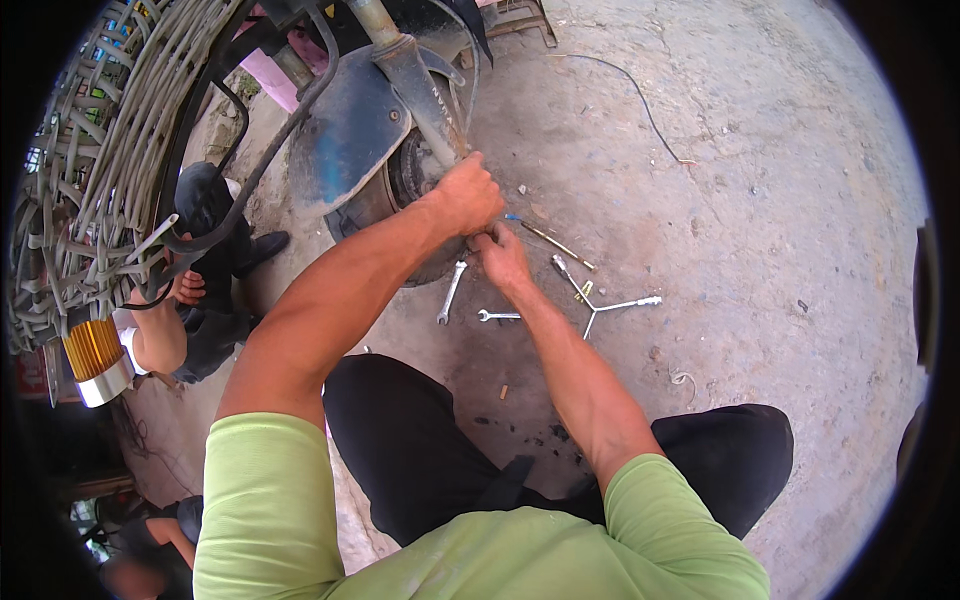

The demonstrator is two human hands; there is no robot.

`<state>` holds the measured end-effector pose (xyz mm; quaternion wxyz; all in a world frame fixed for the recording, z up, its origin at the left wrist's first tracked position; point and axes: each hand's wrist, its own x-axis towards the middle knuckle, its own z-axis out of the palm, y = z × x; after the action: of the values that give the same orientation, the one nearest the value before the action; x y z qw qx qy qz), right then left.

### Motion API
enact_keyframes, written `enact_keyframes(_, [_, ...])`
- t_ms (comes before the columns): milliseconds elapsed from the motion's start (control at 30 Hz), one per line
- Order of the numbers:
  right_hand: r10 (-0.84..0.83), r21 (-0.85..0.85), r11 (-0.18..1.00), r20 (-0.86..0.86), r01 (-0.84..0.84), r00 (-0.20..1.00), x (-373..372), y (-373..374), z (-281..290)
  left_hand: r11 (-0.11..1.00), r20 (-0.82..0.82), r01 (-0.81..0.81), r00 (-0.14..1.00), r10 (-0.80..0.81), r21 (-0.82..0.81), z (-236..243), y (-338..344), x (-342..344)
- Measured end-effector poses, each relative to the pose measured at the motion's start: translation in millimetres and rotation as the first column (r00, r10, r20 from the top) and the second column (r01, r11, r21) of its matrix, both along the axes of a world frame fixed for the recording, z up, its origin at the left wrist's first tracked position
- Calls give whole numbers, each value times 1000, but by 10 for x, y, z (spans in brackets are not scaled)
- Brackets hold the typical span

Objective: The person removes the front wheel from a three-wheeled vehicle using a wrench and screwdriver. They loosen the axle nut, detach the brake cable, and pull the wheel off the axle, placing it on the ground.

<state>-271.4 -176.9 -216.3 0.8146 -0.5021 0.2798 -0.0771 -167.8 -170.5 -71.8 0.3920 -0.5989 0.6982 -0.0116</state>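
My left hand (pixel 468 195) is curled into a fist at the lower end of a grey fork leg (pixel 420 95), beside a small wheel (pixel 352 215). What its fingers grip is hidden. Just below it, my right hand (pixel 503 258) has its fingers bent together close to the wheel's side; whatever they hold is also out of sight. A scuffed blue fender (pixel 345 130) covers the wheel's upper part. On the ground by my hands lie an open-end wrench (pixel 452 292), a second wrench (pixel 500 316) partly behind my right forearm, and a thin brass-coloured rod (pixel 558 245) with a blue end.
A three-armed socket wrench (pixel 593 308) lies right of my forearm, with a small gold-coloured piece (pixel 584 291) beside it. A thin cable (pixel 640 95) curves across the concrete. A woven basket (pixel 140 110) and an orange lamp (pixel 95 355) overhang the left. Other people sit at the left.
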Motion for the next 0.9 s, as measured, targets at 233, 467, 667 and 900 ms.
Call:
enact_keyframes(233, [-79, -193, 977, 77, 93, 994, 7, 20, -65, 1000, -15, -1, 1000, 0, -26, -26, -16, 16])
enact_keyframes(467, [-34, -142, 989, 60, 42, 998, -18, -31, -72, 999, -7, 31, 999, -31, -26, -21, -42, -5])
enact_keyframes(667, [-33, -111, 993, 7, 34, 999, -16, 60, -16, 1000, -13, 2, 1000, -2, -12, 4, 7, 18])
enact_keyframes(900, [-80, -266, 960, 46, 90, 996, -6, 28, 28, 999, 20, 30, 999, -29, -13, 39, -49, 16])
